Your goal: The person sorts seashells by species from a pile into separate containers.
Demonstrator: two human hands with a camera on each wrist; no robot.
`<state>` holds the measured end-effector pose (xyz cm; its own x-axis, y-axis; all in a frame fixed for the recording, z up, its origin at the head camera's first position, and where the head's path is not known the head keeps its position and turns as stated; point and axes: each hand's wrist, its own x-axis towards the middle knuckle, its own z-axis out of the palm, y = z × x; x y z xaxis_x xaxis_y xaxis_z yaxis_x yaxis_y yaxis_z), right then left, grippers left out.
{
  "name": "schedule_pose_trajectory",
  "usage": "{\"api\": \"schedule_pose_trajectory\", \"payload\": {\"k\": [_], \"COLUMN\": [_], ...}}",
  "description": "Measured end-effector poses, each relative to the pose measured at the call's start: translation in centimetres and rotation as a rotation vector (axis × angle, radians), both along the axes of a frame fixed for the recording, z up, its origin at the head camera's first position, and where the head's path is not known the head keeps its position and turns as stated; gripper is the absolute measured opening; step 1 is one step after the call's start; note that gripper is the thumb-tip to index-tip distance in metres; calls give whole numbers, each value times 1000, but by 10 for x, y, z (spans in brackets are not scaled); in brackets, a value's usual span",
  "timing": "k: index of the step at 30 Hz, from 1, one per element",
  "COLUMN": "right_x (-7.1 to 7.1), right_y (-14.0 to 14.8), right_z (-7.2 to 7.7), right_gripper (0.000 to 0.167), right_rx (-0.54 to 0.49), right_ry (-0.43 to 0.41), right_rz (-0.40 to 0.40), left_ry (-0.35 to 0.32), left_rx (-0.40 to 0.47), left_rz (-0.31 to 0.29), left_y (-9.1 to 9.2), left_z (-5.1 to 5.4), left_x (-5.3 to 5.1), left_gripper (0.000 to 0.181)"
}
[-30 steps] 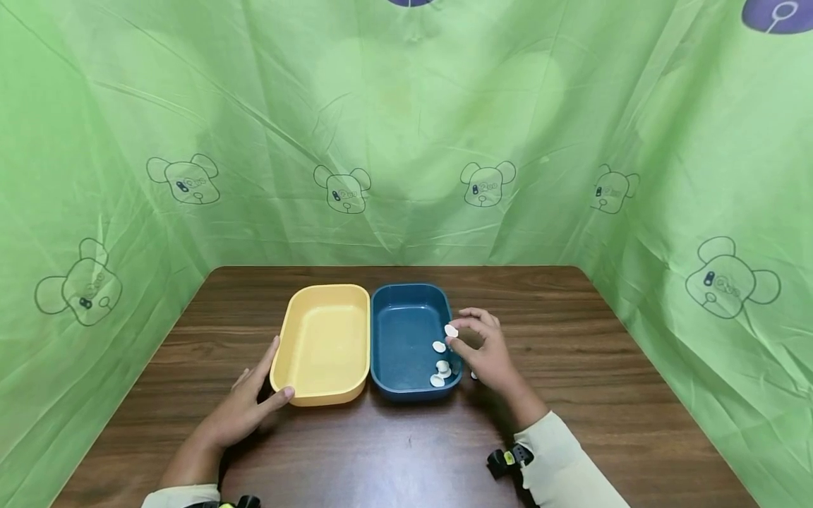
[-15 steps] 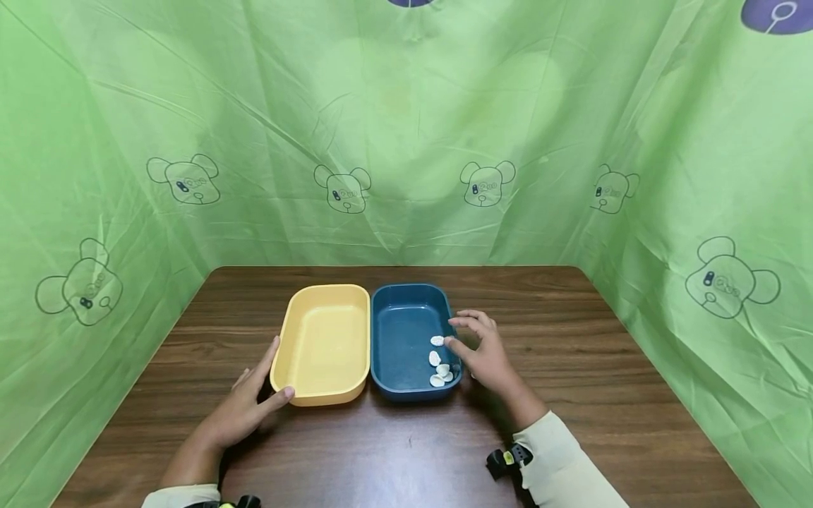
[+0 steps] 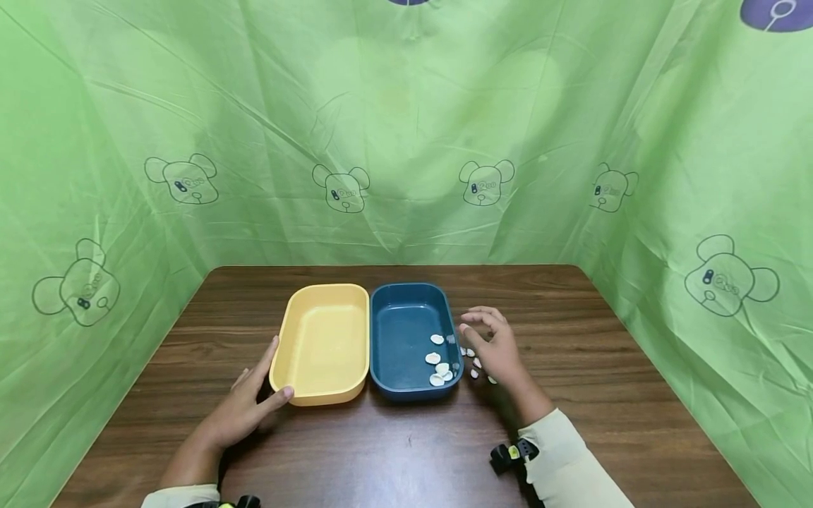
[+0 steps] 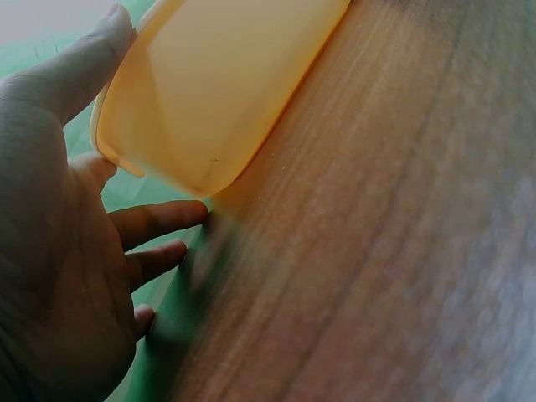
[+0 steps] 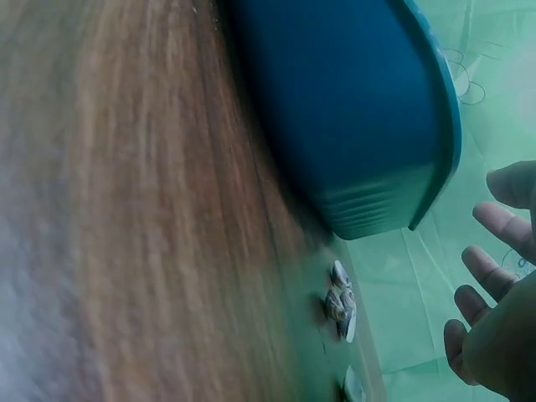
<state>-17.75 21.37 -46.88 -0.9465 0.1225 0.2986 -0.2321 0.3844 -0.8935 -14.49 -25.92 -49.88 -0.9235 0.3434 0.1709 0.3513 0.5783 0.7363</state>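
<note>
My left hand (image 3: 244,402) rests at the near left corner of a yellow tray (image 3: 363,339), with its thumb on the rim and its fingers spread along the outer side. The left wrist view shows that hand (image 4: 67,209) with fairly straight fingers against the yellow tray (image 4: 209,109). My right hand (image 3: 498,349) hovers just right of a blue tray (image 3: 400,331), fingers loosely bent and nothing between them. Several white seashells (image 3: 433,358) lie along the blue tray's right side. More seashells (image 3: 476,363) lie on the table beneath the right hand, partly hidden by it; the right wrist view shows some shells (image 5: 339,306).
The two trays stand side by side, touching or nearly so, on a dark wood-grain table (image 3: 406,451). A green printed curtain (image 3: 406,219) encloses the table's back and sides. The yellow tray has no shells in it.
The right hand lets go of a seashell, which now lies in the blue tray, then draws back right over the loose shells. Another shell in the tray shifts slightly. The left hand stays put.
</note>
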Motion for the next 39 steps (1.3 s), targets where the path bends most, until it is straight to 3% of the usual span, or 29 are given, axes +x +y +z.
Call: {"api": "schedule_pose_trajectory", "payload": {"k": [18, 27, 33, 39], "right_x": [-7, -12, -14, -15], "right_y": [15, 26, 31, 34], "right_z": [-15, -26, -34, -41], "right_gripper": [21, 28, 32, 32], "right_rx": [-11, 5, 80, 208], "right_ry": [-88, -220, -277, -226], "right_rz": [2, 45, 118, 136], "left_ry": [-10, -5, -13, -7], "left_rx": [-10, -2, -5, -7], "left_rz": [8, 6, 6, 7], "left_y": [-1, -1, -1, -1], "left_z": [0, 0, 1, 1], "left_x": [-1, 0, -2, 1], "left_gripper": [98, 98, 98, 99]}}
